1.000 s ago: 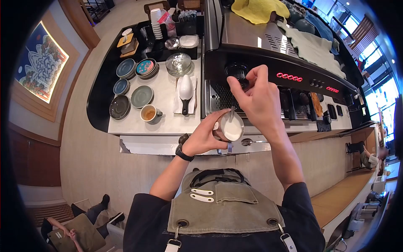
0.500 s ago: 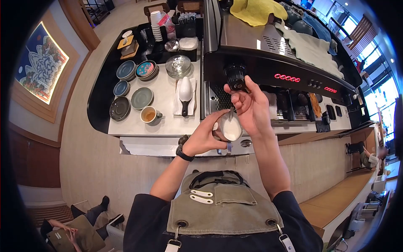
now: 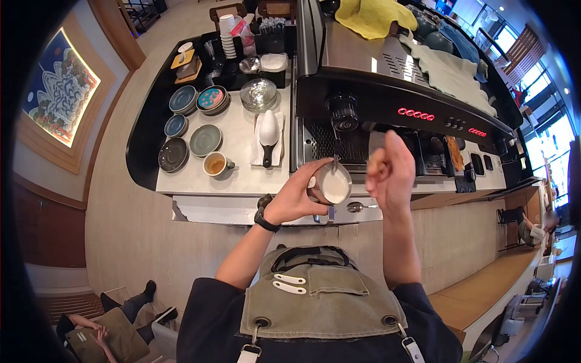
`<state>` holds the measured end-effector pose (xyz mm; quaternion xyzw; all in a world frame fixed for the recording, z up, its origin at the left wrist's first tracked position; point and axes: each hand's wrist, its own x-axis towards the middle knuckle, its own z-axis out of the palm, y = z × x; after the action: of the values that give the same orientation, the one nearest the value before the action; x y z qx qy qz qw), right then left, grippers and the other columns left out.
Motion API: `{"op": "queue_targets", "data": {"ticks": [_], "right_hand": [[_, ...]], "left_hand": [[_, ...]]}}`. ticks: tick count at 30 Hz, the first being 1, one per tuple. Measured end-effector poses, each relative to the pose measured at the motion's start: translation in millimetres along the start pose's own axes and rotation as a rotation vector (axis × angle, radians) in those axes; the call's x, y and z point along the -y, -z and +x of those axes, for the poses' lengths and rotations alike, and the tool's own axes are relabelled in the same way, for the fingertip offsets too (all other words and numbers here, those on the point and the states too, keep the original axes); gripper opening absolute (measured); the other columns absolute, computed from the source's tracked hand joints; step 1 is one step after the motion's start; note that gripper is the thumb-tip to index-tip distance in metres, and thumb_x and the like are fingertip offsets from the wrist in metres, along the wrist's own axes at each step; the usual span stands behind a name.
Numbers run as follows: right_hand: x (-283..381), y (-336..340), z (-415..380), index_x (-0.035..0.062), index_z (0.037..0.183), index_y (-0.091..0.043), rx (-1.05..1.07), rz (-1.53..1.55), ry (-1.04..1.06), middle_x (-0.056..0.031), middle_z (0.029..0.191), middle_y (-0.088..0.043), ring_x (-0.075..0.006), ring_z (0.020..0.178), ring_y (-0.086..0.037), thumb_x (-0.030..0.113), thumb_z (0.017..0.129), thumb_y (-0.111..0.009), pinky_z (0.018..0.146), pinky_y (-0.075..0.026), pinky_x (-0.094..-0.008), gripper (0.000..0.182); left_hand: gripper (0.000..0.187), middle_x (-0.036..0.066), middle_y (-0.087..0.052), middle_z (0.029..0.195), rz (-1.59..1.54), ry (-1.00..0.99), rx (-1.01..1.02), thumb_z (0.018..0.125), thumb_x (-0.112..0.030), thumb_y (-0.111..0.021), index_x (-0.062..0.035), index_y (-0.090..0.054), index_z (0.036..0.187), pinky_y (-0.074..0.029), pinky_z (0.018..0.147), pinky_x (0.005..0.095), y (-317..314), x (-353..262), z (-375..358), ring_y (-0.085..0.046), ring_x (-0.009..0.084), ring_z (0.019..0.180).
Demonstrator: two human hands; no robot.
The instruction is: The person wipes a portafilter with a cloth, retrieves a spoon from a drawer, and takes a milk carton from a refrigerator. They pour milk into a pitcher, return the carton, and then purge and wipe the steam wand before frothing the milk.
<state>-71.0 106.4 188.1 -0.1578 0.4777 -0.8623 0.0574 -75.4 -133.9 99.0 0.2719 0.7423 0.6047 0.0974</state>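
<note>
My left hand (image 3: 298, 196) is wrapped round a milk pitcher (image 3: 315, 192) that holds white milk (image 3: 334, 184). The tip of the steam wand (image 3: 336, 151) reaches into the pitcher near its rim. Above it, a black ridged knob (image 3: 343, 112) sits on the front of the espresso machine (image 3: 369, 78). My right hand (image 3: 393, 175) is in the air to the right of the pitcher, apart from it and from the knob. Its fingers are loosely bent, blurred by motion, and nothing shows in them.
A cup of coffee (image 3: 215, 164) stands on the counter (image 3: 242, 181) at the left, near stacked saucers (image 3: 206, 140). A white scoop with a black handle (image 3: 268, 136) lies on a napkin. A spoon (image 3: 357, 207) lies at the counter's front edge. Someone sits at lower left (image 3: 106, 336).
My right hand has let go of the knob and moved right and down, away from it. My left hand still holds the pitcher in nearly the same spot under the steam wand.
</note>
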Motion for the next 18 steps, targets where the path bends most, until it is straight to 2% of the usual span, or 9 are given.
{"op": "queue_targets", "data": {"ticks": [1,3,5,8,10,11,12,15,18], "right_hand": [[-11,24,-8,0.0007,0.117,-0.060,0.033,0.009,0.086,-0.0154,0.091,-0.071,-0.0167,0.073,-0.068,0.037,0.110,-0.050,0.065,-0.055,-0.0265,0.038],[-49,48,-23,0.0003,0.122,-0.058,-0.091,-0.070,0.183,-0.0167,0.100,-0.069,-0.0196,0.088,-0.069,0.041,0.111,-0.045,0.078,-0.055,-0.0336,0.044],[-98,47,-32,-0.0009,0.131,-0.055,-0.398,-0.248,0.209,-0.0195,0.119,-0.067,-0.0230,0.110,-0.067,0.045,0.112,-0.038,0.097,-0.053,-0.0413,0.052],[-146,28,-36,-0.0011,0.147,-0.044,-0.340,-0.270,0.200,-0.0182,0.148,-0.052,-0.0250,0.140,-0.048,0.054,0.112,-0.027,0.118,-0.036,-0.0439,0.067],[-149,10,-37,0.0005,0.154,-0.037,-0.304,-0.075,0.062,-0.0159,0.155,-0.045,-0.0251,0.146,-0.040,0.058,0.111,-0.026,0.123,-0.028,-0.0429,0.073],[-150,5,-40,0.0013,0.157,-0.034,-0.284,0.023,-0.007,-0.0147,0.159,-0.042,-0.0252,0.150,-0.036,0.060,0.110,-0.025,0.125,-0.025,-0.0424,0.076],[-163,11,-43,0.0039,0.158,-0.034,-0.326,0.085,-0.092,-0.0128,0.155,-0.047,-0.0254,0.147,-0.041,0.066,0.108,-0.025,0.122,-0.031,-0.0413,0.080],[-163,4,-46,0.0044,0.157,-0.036,-0.391,0.112,-0.147,-0.0118,0.154,-0.048,-0.0251,0.143,-0.046,0.068,0.107,-0.023,0.119,-0.037,-0.0405,0.082],[-161,4,-45,0.0050,0.155,-0.038,-0.342,0.118,-0.134,-0.0103,0.151,-0.051,-0.0243,0.138,-0.052,0.070,0.106,-0.022,0.114,-0.042,-0.0390,0.083]], "left_hand": [[0.103,0.012,-0.049,0.147,0.003,-0.001,0.001,0.067,-0.013,-0.091,-0.0085,-0.040,0.156,-0.058,0.099,0.0359,0,0,1,-0.054,0.0224,0.131],[0.104,0.012,-0.049,0.148,-0.013,-0.002,0.000,0.066,-0.013,-0.091,-0.0085,-0.040,0.157,-0.057,0.100,0.0363,-1,-2,1,-0.054,0.0229,0.132],[0.105,0.012,-0.049,0.148,-0.020,-0.007,-0.012,0.065,-0.014,-0.091,-0.0083,-0.040,0.156,-0.055,0.103,0.0372,0,-2,2,-0.054,0.0241,0.133],[0.104,0.014,-0.053,0.146,-0.007,-0.037,-0.035,0.063,-0.017,-0.090,-0.0080,-0.042,0.155,-0.049,0.110,0.0398,-1,1,2,-0.054,0.0288,0.133],[0.103,0.018,-0.057,0.141,0.019,-0.086,-0.060,0.060,-0.020,-0.088,-0.0087,-0.045,0.153,-0.043,0.114,0.0419,-2,-1,3,-0.056,0.0345,0.130],[0.102,0.018,-0.057,0.142,0.021,-0.079,-0.059,0.060,-0.020,-0.088,-0.0087,-0.045,0.153,-0.042,0.114,0.0420,-2,-1,3,-0.056,0.0343,0.131],[0.102,0.018,-0.056,0.142,0.024,-0.074,-0.060,0.060,-0.020,-0.088,-0.0086,-0.046,0.152,-0.042,0.114,0.0421,-2,-1,3,-0.056,0.0342,0.131],[0.104,0.016,-0.056,0.144,0.040,-0.050,-0.051,0.060,-0.021,-0.091,-0.0063,-0.046,0.152,-0.040,0.116,0.0404,-1,-2,3,-0.054,0.0308,0.134],[0.106,0.015,-0.056,0.145,0.057,-0.028,-0.051,0.059,-0.023,-0.093,-0.0042,-0.045,0.152,-0.040,0.117,0.0396,0,-1,3,-0.054,0.0286,0.135]]}}
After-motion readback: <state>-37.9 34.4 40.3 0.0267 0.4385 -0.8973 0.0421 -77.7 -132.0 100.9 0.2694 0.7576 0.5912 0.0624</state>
